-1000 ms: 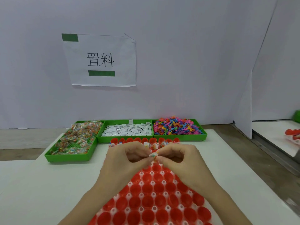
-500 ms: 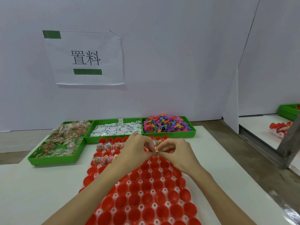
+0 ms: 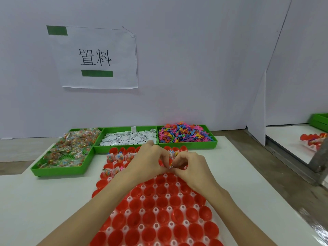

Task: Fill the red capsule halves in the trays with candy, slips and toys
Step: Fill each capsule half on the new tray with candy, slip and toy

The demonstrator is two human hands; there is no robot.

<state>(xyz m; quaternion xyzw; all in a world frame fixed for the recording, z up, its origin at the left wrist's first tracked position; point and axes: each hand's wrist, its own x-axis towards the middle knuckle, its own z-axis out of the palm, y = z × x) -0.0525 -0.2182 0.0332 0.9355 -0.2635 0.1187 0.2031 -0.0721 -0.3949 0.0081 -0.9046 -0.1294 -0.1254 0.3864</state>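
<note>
Both hands have drifted farther up the tray [image 3: 124, 226]. The left hand [image 3: 149, 162] and right hand [image 3: 191, 167] pinch one packet [image 3: 170, 163] between their fingertips, above capsules [image 3: 160, 190] just below. A fumble could drop it between cups.

Two bare forearms in view, entering from the bottom edge — no sleeves, cuffs or gloves visible anywhere along them. Left hand [image 3: 147, 162] and right hand [image 3: 190, 166] both bare: no rings, watch, bands or tape that I can make out. Nails look short and unpainted — too small to be sure. Nothing else of the person shows.
</note>
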